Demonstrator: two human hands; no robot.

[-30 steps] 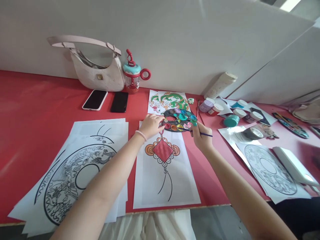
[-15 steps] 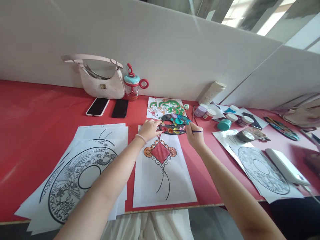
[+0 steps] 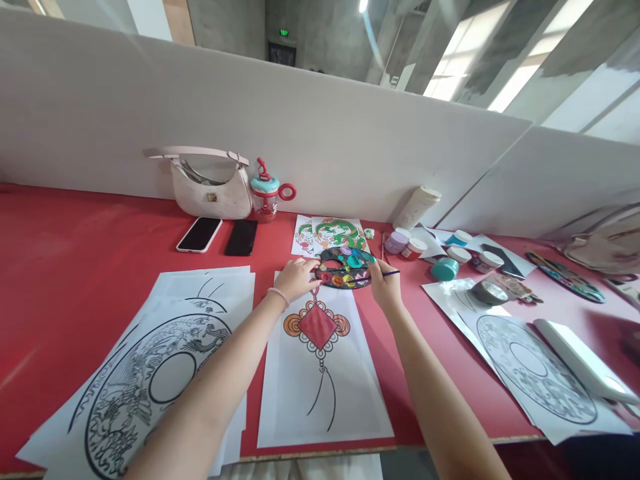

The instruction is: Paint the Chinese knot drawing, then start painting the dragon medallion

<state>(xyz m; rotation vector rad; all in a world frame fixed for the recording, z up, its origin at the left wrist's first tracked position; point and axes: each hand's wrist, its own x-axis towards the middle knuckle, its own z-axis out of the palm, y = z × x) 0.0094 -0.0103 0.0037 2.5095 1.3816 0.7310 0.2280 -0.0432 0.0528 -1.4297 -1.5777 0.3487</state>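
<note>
My left hand (image 3: 296,280), a beaded bracelet at its wrist, grips the left edge of a dark paint palette (image 3: 360,283) dabbed with several colours. In my right hand (image 3: 386,285) is a thin paintbrush (image 3: 393,273), held with its tip low over the yellow and red paints. Whether the tip touches paint I cannot tell. Under the palette's near edge lies a white sheet (image 3: 295,400) printed with a knot ornament (image 3: 317,325); its central diamond is red and both side loops are orange. Two coloured dragon pictures (image 3: 340,233) lie just behind the palette.
Line-art sheets (image 3: 170,287) overlap at left. Behind them are two phones (image 3: 199,235), a white handbag (image 3: 213,193) and a lidded cup (image 3: 265,200). At right stand several paint jars (image 3: 444,269), a white roll (image 3: 417,207), another palette (image 3: 565,277) and a white device (image 3: 583,360).
The camera view has tilted up, so the table things appear lower and more of the room shows above the partition. Both hands keep their holds on palette and paintbrush.
</note>
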